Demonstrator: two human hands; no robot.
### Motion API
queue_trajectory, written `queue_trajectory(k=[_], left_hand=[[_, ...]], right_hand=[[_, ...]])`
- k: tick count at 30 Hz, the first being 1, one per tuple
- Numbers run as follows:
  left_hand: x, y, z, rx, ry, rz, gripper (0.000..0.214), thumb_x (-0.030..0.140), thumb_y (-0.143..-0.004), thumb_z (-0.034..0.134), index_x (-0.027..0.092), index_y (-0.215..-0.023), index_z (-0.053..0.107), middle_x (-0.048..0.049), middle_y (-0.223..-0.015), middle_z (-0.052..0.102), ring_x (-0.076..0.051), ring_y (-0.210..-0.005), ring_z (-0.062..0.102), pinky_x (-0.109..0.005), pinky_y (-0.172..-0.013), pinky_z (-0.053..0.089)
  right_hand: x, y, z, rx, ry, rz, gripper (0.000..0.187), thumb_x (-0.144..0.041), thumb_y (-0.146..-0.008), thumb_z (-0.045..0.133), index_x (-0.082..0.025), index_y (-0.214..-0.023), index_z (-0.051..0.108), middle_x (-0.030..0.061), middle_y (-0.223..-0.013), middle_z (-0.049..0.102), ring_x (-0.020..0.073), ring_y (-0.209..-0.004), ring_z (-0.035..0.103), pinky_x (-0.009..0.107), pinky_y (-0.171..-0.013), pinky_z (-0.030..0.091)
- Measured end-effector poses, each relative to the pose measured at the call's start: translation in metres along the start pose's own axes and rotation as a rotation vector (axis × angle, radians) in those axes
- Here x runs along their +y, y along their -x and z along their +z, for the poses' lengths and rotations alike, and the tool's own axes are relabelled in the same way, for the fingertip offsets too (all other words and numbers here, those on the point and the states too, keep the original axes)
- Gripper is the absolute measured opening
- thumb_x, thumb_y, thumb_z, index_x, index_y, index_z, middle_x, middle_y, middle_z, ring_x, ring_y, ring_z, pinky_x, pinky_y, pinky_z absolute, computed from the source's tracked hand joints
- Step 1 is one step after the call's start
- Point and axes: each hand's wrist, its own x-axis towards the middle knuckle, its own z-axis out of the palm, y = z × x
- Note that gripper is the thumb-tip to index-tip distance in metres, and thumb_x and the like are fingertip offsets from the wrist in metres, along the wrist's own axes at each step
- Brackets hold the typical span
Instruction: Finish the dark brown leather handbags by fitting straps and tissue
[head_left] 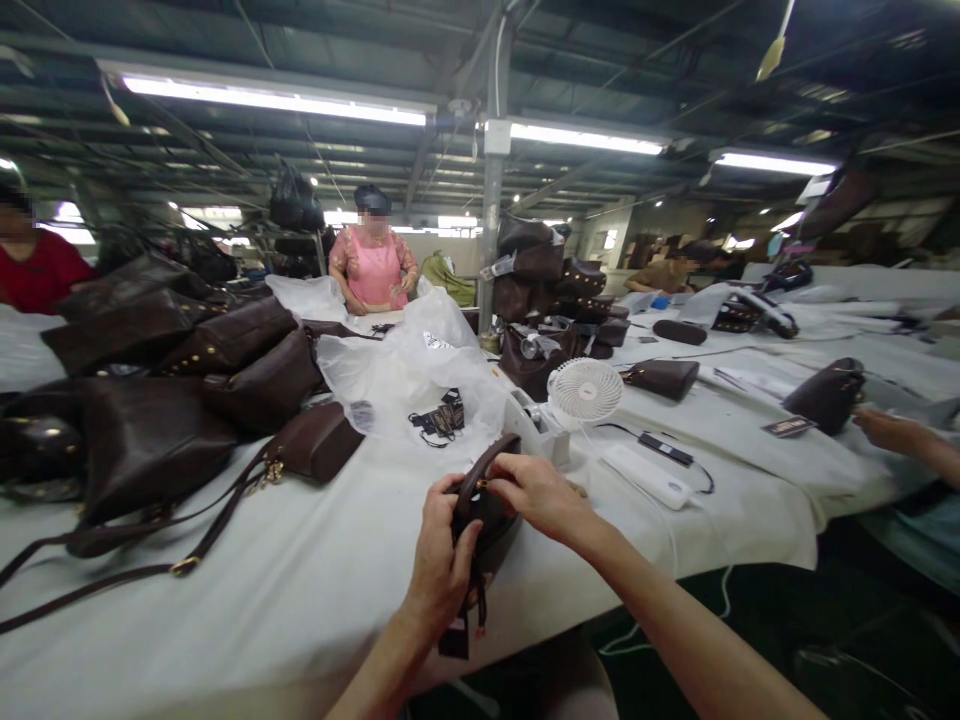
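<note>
A small dark brown handbag (495,535) is between my hands at the table's front edge, its curved handle (480,470) uppermost. My left hand (442,550) wraps round the near left side of the bag, thumb across its face. My right hand (536,490) pinches at the top by the handle, where a bit of gold-coloured metal shows between the fingertips; what exactly it grips is too small to tell. A dark tag (454,638) and a thin strap end dangle below the bag. Just beyond lie black hang tags (442,415) on clear plastic bags (412,350).
Brown handbags (157,430) pile up on the left, with a long strap (187,560) trailing across the white cloth (300,600). A white fan (585,390), a white power strip (646,478) and cables are at right. Co-workers stand around; one's hand (892,430) is near another bag.
</note>
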Motion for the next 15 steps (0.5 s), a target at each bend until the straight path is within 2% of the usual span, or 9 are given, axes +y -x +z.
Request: queue_trajectory(k=[2,5,7,10,13,15], left_hand=[[0.001,0.0,0.0,0.005,0.002,-0.001,0.018,0.017,-0.089,0.051,0.019,-0.107,0.055,-0.0116,-0.124,0.052,-0.025,-0.117,0.051,-0.044,-0.1,0.042],[0.002,-0.001,-0.001,0.008,0.005,0.003,0.018,0.016,-0.089,0.048,0.019,-0.106,0.054,-0.0112,-0.122,0.053,-0.024,-0.114,0.052,-0.041,-0.098,0.043],[0.004,-0.001,-0.002,0.008,0.008,0.003,0.019,0.015,-0.089,0.047,0.019,-0.107,0.053,-0.011,-0.12,0.054,-0.023,-0.111,0.053,-0.041,-0.097,0.044],[0.007,-0.001,-0.005,-0.009,0.035,-0.007,0.02,0.014,-0.089,0.045,0.019,-0.108,0.051,-0.0103,-0.117,0.055,-0.022,-0.109,0.054,-0.039,-0.097,0.044],[0.008,-0.002,-0.01,-0.075,0.054,0.015,0.021,0.013,-0.09,0.044,0.019,-0.109,0.05,-0.0099,-0.116,0.055,-0.022,-0.11,0.054,-0.039,-0.097,0.044],[0.009,-0.005,-0.015,-0.116,0.042,0.054,0.021,0.013,-0.091,0.043,0.019,-0.11,0.049,-0.0097,-0.115,0.055,-0.021,-0.109,0.054,-0.039,-0.096,0.044]], right_hand=[[-0.004,-0.003,-0.005,-0.042,0.117,-0.082,0.018,-0.02,-0.079,0.051,-0.021,-0.064,0.061,-0.0002,-0.061,0.059,0.0148,-0.059,0.053,0.025,-0.056,0.037],[-0.007,-0.01,-0.015,-0.13,0.133,-0.167,0.019,-0.021,-0.08,0.052,-0.022,-0.063,0.061,-0.0026,-0.054,0.053,0.0126,-0.052,0.047,0.023,-0.051,0.033],[-0.007,-0.013,-0.019,-0.209,0.067,-0.15,0.019,-0.024,-0.08,0.051,-0.022,-0.063,0.059,-0.0037,-0.052,0.051,0.0115,-0.047,0.045,0.022,-0.047,0.033],[-0.004,-0.012,-0.021,-0.308,-0.092,-0.045,0.022,-0.029,-0.082,0.049,-0.022,-0.061,0.054,-0.0046,-0.051,0.051,0.0109,-0.042,0.047,0.021,-0.044,0.036],[-0.003,-0.007,-0.017,-0.362,-0.159,0.008,0.021,-0.033,-0.081,0.051,-0.021,-0.064,0.054,-0.005,-0.052,0.052,0.0106,-0.041,0.049,0.021,-0.042,0.038],[-0.006,-0.004,-0.014,-0.363,-0.146,-0.008,0.022,-0.032,-0.082,0.05,-0.021,-0.064,0.054,-0.0048,-0.052,0.052,0.0099,-0.041,0.049,0.02,-0.041,0.037]])
